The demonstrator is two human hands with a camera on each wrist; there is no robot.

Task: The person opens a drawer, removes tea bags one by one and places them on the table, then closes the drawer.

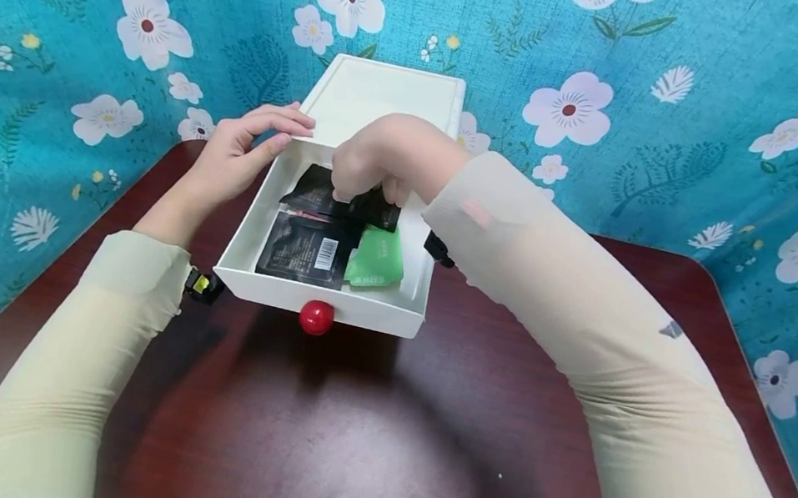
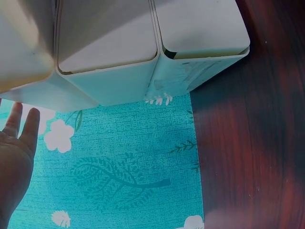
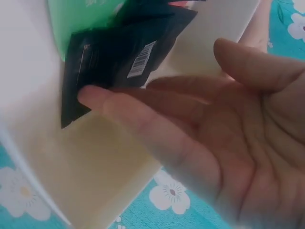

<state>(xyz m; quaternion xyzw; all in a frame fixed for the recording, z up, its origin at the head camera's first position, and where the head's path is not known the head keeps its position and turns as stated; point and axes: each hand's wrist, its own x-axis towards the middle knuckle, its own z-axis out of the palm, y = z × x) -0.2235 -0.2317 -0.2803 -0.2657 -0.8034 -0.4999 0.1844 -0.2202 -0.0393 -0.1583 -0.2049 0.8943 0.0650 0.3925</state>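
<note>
A white drawer (image 1: 272, 293) with a red round knob (image 1: 317, 317) stands pulled out of a white cabinet (image 1: 401, 89). Inside lie flat black packets, one with a barcode (image 1: 301, 246) near the front and another (image 1: 374, 210) farther back, beside a green packet (image 1: 379, 256). My right hand (image 1: 399, 156) reaches into the drawer. In the right wrist view its extended fingers touch a black packet (image 3: 109, 67), with the thumb apart. My left hand (image 1: 234, 147) rests with extended fingers at the drawer's back left corner, against the cabinet's edge.
Around the cabinet is a dark reddish wooden table (image 1: 342, 452). A blue floral cloth (image 1: 249, 10) hangs behind and at both sides. The left wrist view shows the cabinet's stacked white sections (image 2: 109, 81) beside the cloth.
</note>
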